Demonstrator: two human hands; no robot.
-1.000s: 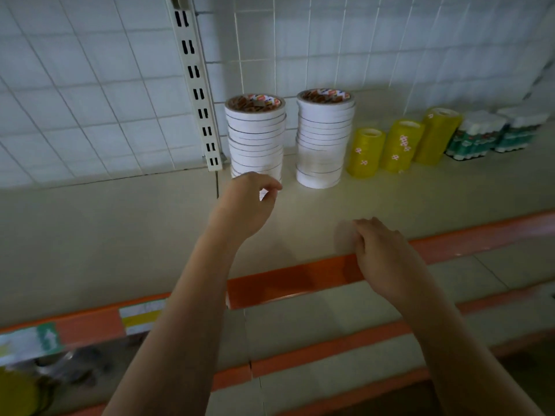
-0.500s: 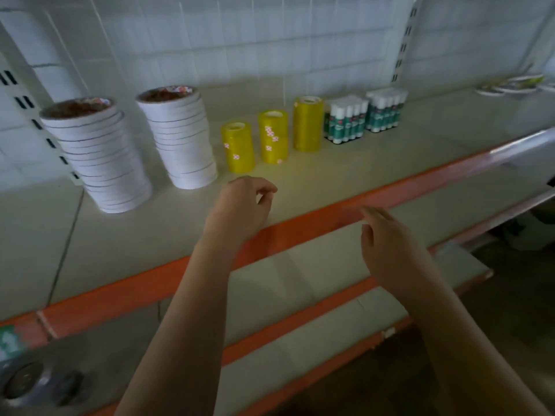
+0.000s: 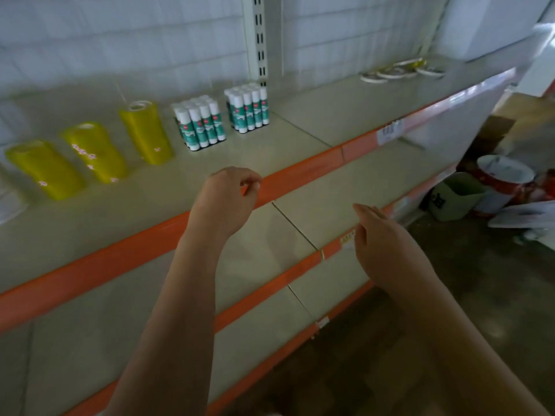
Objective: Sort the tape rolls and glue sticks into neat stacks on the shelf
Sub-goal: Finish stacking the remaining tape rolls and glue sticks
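The loose tape rolls (image 3: 399, 70) lie flat and scattered at the far right of the top shelf (image 3: 285, 145), well apart from everything already tidied, and they look to be the step in hand: what is left to gather and stack. They seem to be thin white and yellow rings, though at that distance and with the blur their number cannot be told. Nearer the middle stand two blocks of glue sticks (image 3: 199, 123), white caps up and teal labels facing out, packed tight and upright, the second block (image 3: 247, 108) just beside the first. Left of them are three yellow tape stacks (image 3: 147, 132), each a neat column. Neither hand holds anything: the left hand (image 3: 228, 196) hovers over the shelf's orange front edge (image 3: 300, 175) with fingers loosely curled, and the right hand (image 3: 381, 235) is lower, in front of the shelf below, fingers straight and relaxed. The next move probably calls for a long reach to the right, collecting the flat rings one on another, then carrying them toward the matching columns.
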